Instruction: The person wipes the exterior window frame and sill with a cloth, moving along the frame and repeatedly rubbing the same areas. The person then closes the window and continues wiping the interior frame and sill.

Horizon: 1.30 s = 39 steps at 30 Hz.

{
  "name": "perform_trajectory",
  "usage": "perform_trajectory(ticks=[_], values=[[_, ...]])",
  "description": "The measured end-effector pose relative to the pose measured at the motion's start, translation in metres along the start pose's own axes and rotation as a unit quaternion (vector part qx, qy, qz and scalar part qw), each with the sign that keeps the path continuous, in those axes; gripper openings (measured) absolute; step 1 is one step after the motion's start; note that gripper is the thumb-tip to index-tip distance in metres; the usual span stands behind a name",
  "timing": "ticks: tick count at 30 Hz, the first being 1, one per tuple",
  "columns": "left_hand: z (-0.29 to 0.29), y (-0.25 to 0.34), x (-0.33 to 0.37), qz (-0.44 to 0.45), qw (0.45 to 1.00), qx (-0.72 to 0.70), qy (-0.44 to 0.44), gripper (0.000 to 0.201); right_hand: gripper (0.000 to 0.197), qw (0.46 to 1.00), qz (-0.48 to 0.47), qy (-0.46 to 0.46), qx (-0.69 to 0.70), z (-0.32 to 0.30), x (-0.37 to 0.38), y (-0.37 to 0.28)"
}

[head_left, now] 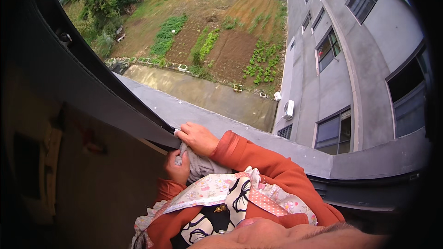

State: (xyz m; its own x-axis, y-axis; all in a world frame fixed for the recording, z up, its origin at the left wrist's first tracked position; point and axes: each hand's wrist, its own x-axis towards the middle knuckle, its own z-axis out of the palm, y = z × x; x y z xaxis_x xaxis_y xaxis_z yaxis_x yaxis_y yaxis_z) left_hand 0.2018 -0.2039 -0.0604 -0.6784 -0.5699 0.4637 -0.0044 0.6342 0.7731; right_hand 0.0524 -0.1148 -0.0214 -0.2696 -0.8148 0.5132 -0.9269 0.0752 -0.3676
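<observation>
Beyond the window, a grey outer ledge [157, 100] stands over a garden plot [230, 60] well below; the left hand [177, 168] clasps a grey cloth [203, 166], while the right hand [198, 139] curls its fingers over cloth at the near end of the dark window frame [124, 113]. A slackened grip could drop the cloth outside, and overreaching could upset balance. The cloth appears thick, soft and bunched into folds.
</observation>
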Motion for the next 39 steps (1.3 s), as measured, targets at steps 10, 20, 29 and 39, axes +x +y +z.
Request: perform_trajectory(ticks=[10,20,29,39], values=[[0.015,0.005,0.002,0.046,0.996,-0.046,-0.062,0.012,0.014,0.996,0.058,-0.037,-0.059,-0.02,-0.009,-0.001],[0.043,0.002,-0.009,0.058,0.995,-0.075,-0.016,0.016,0.016,0.988,0.095,-0.098,-0.068,-0.021,-0.016,0.01],[0.041,-0.023,-0.005,0.019,0.999,0.004,0.031,0.017,0.015,0.992,0.101,-0.068,-0.036,0.017,0.0,0.019],[0.007,-0.012,0.014,0.029,0.995,0.082,-0.05,0.018,0.013,0.994,0.035,-0.069,-0.082,0.043,0.023,0.019]])
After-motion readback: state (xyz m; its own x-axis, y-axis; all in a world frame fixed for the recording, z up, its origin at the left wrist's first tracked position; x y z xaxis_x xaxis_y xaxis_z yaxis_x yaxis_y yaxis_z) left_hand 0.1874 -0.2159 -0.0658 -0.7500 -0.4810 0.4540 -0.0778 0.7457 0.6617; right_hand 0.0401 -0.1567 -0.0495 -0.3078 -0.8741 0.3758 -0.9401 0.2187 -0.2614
